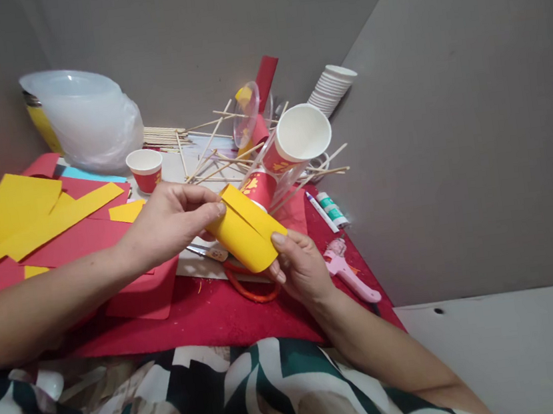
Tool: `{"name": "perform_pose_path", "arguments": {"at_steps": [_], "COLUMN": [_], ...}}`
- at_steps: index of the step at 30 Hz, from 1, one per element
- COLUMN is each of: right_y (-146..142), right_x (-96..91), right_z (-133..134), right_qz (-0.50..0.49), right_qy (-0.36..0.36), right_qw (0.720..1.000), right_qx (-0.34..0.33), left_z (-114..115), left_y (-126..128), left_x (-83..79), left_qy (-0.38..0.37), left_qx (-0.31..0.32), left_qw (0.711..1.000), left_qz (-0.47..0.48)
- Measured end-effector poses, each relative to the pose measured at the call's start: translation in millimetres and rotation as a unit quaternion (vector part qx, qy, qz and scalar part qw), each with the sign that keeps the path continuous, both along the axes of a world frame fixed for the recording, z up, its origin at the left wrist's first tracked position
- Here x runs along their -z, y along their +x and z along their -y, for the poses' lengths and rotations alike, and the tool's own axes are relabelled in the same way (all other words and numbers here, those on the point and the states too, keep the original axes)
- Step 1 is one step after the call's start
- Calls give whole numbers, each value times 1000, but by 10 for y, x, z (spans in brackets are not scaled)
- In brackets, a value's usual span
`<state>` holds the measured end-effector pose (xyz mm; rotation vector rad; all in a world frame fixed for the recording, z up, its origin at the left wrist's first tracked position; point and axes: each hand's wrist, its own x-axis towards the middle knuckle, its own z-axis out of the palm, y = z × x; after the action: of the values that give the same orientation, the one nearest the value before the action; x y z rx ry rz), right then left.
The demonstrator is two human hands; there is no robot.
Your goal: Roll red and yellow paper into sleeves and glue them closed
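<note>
A sheet of yellow paper (247,234), curled into a tube with its edges overlapping along the top, is held between both hands above the front of the table. My left hand (177,216) pinches its upper left end between thumb and fingers. At the lower right end, my right hand (301,264) grips it with the thumb on top. Beneath the tube, scissors with orange handles (254,293) lie partly hidden. Just behind stand red-and-white paper cups (304,133) with clear plastic around them.
Yellow paper pieces (29,204) and red sheets (141,297) cover the left side. Wooden sticks (215,161) are scattered behind the hands. A plastic-wrapped stack of bowls (89,119), a single cup (145,169) and stacked white cups (332,89) stand farther back. A pink glue gun (353,275) lies right, near a marker (321,211).
</note>
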<state>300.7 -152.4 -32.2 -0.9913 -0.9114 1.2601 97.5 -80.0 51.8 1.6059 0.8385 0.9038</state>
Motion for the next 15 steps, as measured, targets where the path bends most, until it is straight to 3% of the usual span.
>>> {"name": "perform_pose_path", "arguments": {"at_steps": [15], "right_y": [-3], "right_x": [-24], "right_z": [6], "right_qz": [29], "right_qy": [-8], "right_qw": [999], "right_qx": [29], "left_z": [-48], "left_y": [-5], "left_x": [25], "left_qy": [-8], "left_qx": [11], "left_qw": [1000], "left_qz": [-8]}}
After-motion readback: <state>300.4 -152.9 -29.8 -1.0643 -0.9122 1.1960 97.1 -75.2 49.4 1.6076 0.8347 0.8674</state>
